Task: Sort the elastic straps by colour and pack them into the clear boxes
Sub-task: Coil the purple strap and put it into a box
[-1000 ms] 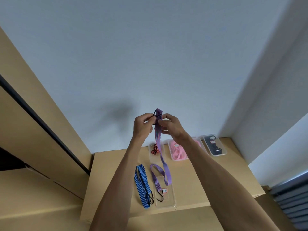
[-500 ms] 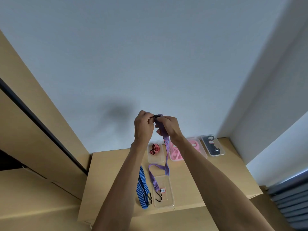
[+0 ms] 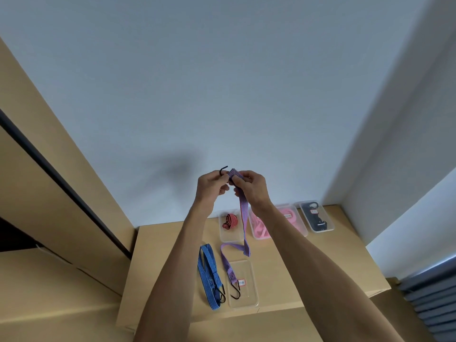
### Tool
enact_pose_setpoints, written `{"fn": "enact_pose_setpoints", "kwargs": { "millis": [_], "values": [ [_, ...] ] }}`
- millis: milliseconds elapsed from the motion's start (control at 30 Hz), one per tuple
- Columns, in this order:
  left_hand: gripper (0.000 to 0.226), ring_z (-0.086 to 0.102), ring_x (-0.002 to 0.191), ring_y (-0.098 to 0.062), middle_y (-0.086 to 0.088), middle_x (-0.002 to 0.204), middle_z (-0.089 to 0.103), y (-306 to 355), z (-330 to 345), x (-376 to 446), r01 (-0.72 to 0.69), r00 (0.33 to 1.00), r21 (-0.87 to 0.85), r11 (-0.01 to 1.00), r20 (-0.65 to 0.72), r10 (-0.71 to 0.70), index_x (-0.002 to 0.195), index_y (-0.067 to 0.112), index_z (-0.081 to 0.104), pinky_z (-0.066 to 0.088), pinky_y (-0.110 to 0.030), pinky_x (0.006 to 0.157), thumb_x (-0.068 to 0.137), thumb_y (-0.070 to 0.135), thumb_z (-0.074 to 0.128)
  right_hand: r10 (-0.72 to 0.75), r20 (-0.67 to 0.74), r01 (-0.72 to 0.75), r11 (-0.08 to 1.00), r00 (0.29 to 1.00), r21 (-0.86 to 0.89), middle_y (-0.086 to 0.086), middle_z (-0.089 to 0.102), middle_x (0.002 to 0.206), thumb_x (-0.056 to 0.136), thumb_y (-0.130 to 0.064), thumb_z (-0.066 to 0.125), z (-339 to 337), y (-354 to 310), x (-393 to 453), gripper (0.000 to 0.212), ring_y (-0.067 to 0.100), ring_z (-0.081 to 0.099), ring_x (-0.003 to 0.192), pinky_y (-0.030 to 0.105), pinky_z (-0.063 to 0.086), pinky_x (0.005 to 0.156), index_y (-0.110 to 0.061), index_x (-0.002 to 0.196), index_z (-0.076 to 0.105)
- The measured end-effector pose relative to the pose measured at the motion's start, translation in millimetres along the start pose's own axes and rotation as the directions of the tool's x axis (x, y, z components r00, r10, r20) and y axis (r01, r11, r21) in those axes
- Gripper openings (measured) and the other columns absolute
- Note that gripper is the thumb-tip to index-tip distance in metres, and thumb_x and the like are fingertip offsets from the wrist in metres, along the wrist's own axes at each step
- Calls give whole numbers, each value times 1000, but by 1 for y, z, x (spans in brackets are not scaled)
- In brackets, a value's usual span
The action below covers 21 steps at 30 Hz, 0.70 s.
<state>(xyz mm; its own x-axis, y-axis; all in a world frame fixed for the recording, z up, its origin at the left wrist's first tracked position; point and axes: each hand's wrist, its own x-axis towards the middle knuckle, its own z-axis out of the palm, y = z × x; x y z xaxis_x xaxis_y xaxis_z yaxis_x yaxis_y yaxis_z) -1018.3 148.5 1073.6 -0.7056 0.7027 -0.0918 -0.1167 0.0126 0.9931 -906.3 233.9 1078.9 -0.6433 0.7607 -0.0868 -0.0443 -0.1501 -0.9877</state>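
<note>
Dangling from hands point(image 3: 232, 186): purple strap point(image 3: 244, 218), black hooks.

Soft even daylight, faint wall point(image 3: 222, 82) shadow, edges perhaps slightly warped.

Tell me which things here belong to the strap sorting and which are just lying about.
Job: purple strap held by left hand and right hand; blue strap; near clear box; boxes holding red strap, pink straps, black strap.
Lying about: cardboard boxes.

Head view: worn on the person's head, facing forward and down
Nearness: arm's length above the table point(image 3: 320, 262)
Shared views: one view only
</note>
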Motion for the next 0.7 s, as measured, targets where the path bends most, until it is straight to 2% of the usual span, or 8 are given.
{"fn": "enact_pose_setpoints", "kwargs": {
  "millis": [100,167,233,300,433,533,633,700],
  "values": [
    [10,65,59,-15,-1,68,68,-4,1,-2,-119,989,59,991,-79,123,87,7,75,51,-20,61,87,1,68,52,-16,-51,996,999,69,15,67,76,91,-8,66,1,2,-3,10,24,57,59,30,50,57,1,94,65],
    [9,70,64,-16,-1,71,70,-6,5,-4,-157,982,66,985,-97,163,88,5,75,54,-21,64,85,-1,70,117,-24,-114,989,993,92,15,72,78,91,-19,66,3,1,-5,24,26,59,59,29,51,56,3,99,67],
    [12,72,69,-20,-2,74,72,-9,9,-6,-199,969,104,974,-129,212,85,8,75,57,-28,69,85,-3,70,176,-31,-171,979,984,112,11,74,77,89,-36,66,7,0,-6,33,26,59,57,28,51,54,-4,90,74],
    [16,72,75,-27,-7,79,73,-14,12,-8,-255,943,199,946,-167,289,83,9,74,59,-37,75,84,-6,69,258,-57,-246,955,964,167,9,73,73,86,-43,68,9,0,-6,36,27,59,54,28,51,55,-10,78,77],
    [17,71,81,-28,-10,86,72,-20,14,-14,-294,909,316,902,-200,366,86,4,75,59,-38,77,83,-10,66,309,-101,-291,944,946,159,14,72,69,83,-25,72,10,0,-5,24,26,60,56,27,54,56,-4,72,76],
    [29,71,74,-23,-8,88,73,-17,11,-16,-221,954,196,955,-163,254,94,5,76,57,-29,71,80,-11,57,197,-102,-177,967,975,181,12,66,62,81,2,68,10,-1,-6,9,24,56,55,24,48,50,6,73,68],
    [26,62,57,-19,-7,79,71,-10,5,-15,26,994,-34,999,-106,-30,97,13,75,47,-24,56,79,19,57,38,-115,-26,994,993,103,10,64,68,82,14,58,12,-2,-8,16,22,57,62,29,49,61,0,74,56],
    [35,54,50,-18,-7,70,69,-7,3,-11,140,986,-56,989,-83,-145,87,12,76,40,-25,49,84,40,54,-57,-91,58,998,994,11,4,64,69,80,15,55,12,-1,-10,14,18,59,66,27,50,62,2,77,55]
  ]
}}
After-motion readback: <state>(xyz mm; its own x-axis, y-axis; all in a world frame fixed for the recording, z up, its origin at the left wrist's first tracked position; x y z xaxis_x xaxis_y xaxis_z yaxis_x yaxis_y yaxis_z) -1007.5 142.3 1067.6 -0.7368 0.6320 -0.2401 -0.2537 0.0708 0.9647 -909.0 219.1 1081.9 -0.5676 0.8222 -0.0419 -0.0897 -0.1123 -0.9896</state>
